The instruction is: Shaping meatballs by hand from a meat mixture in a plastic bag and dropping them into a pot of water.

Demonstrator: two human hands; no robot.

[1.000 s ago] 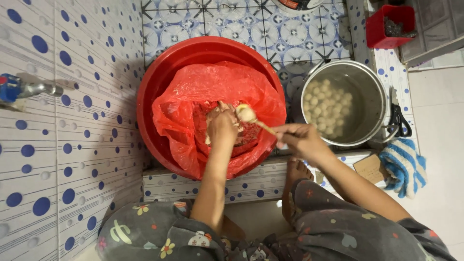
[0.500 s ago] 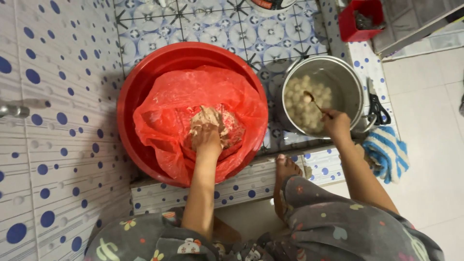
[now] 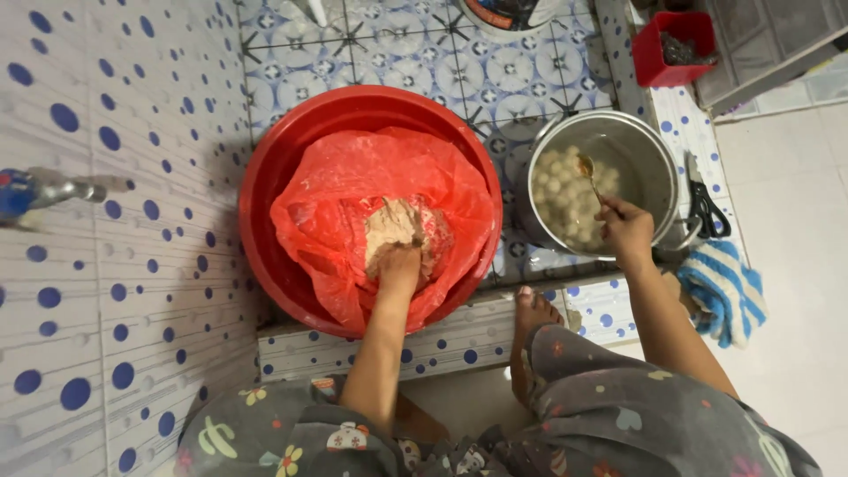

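Paste in the red basin, a spoon over the pot of balls

The left hand (image 3: 399, 265) is sunk into a pale, pinkish-beige paste (image 3: 396, 231) and its grip is clenched around a lump of it; the paste lies on a red plastic bag (image 3: 336, 208) that lines a round red basin (image 3: 274, 177) on the patterned tile floor (image 3: 415, 53). The right hand (image 3: 625, 228) has its grip closed on the handle of a spoon (image 3: 590, 175), whose bowl sits over a steel pot (image 3: 649, 146) just beside the basin, holding water and many pale round balls (image 3: 561, 194). Black-handled scissors (image 3: 705, 208) lie on the dotted ledge right of the pot, near a blue-and-white striped cloth (image 3: 724, 287). A bare foot (image 3: 530, 309) rests on the tiled step below.
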